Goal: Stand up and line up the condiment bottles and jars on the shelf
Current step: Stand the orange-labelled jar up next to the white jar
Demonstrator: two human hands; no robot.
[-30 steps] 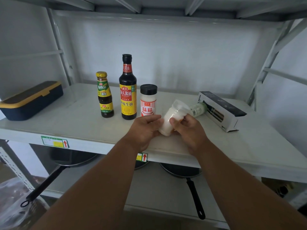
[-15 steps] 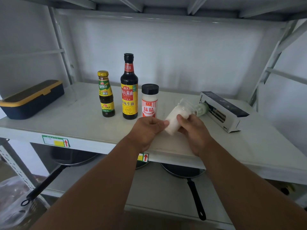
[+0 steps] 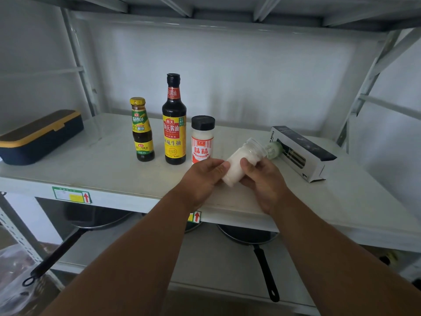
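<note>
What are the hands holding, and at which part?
Both hands hold the tilted clear jar of white powder: left hand at its lower side, right hand around its middle.

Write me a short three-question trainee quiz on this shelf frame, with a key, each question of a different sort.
1. True or false: the clear jar of white powder stands upright on the shelf.
2. How many containers stand upright in the row? A) two B) three C) four
3. Fill in: the small green-capped bottle lies on its ____ beside the box.

Key
1. False: the left hand and right hand hold it tilted.
2. B: the yellow-capped bottle, the tall soy sauce bottle and the black-capped shaker.
3. side
</note>
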